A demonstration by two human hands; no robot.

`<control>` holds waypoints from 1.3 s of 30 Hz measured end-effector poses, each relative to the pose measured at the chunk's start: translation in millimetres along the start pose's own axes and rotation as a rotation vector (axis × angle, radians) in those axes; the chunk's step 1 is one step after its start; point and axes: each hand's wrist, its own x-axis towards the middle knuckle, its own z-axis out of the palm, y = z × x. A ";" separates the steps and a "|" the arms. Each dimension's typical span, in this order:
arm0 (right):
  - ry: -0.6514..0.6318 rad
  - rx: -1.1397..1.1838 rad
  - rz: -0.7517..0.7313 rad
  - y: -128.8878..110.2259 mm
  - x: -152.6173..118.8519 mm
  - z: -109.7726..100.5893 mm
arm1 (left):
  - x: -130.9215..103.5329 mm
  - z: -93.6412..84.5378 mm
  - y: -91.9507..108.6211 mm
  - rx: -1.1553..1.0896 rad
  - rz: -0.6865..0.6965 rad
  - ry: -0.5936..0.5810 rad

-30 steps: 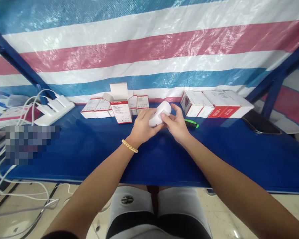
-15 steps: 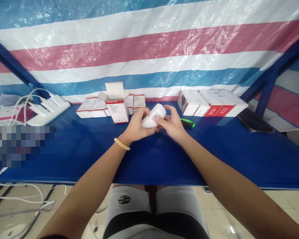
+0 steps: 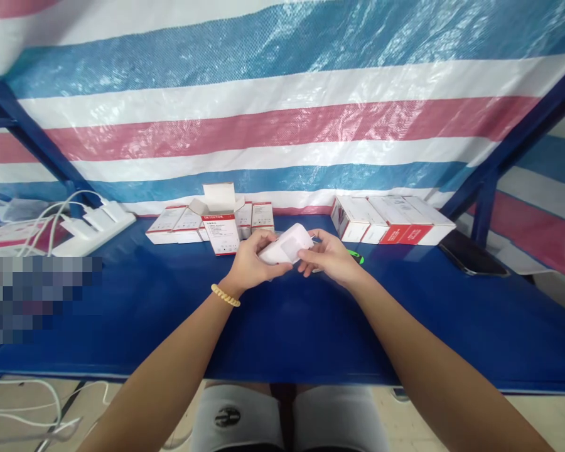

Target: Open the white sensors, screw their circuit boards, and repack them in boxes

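Note:
A white rounded device (image 3: 286, 245) is held up between my two hands, above the blue table (image 3: 306, 333). My left hand (image 3: 254, 262) is wrapped round its left end, with the thumb along the lower edge. At the device's right end, my right hand (image 3: 327, 257) grips it with thumb and fingers; some of those fingertips are hidden. Just behind my left hand an open white and red box (image 3: 222, 233) marked DETECTOR stands upright with its flaps raised.
Closed white and red boxes (image 3: 168, 220) stand at the back left, larger ones (image 3: 395, 216) at the back right. A green and black tool (image 3: 356, 257) lies behind my right hand. A phone (image 3: 471, 253) is far right, a power strip (image 3: 98, 230) with cables left.
The view has tilted up, so the table and boxes sit lower in the picture. The device has turned a little in my hands, and my right fingers have shifted on its right end.

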 end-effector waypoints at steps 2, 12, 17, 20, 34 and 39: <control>0.035 0.010 -0.001 2.1 1.6 0.6 | -0.3 1.8 -3.7 0.002 -0.014 0.052; 0.169 0.116 -0.026 4.9 2.0 13.4 | 1.3 -0.1 -8.4 -0.060 -0.107 0.055; 0.180 0.155 -0.067 5.5 3.8 14.3 | 1.6 0.2 -6.9 0.080 0.003 0.076; 0.205 0.261 -0.085 5.7 4.3 21.4 | 0.1 7.9 -6.4 0.255 0.112 0.157; -0.006 0.295 0.034 -7.6 -5.1 13.6 | 1.3 -1.2 9.3 0.341 0.457 -0.110; -0.074 0.092 0.000 -5.2 -5.6 14.2 | 2.5 0.9 13.7 0.663 0.566 -0.183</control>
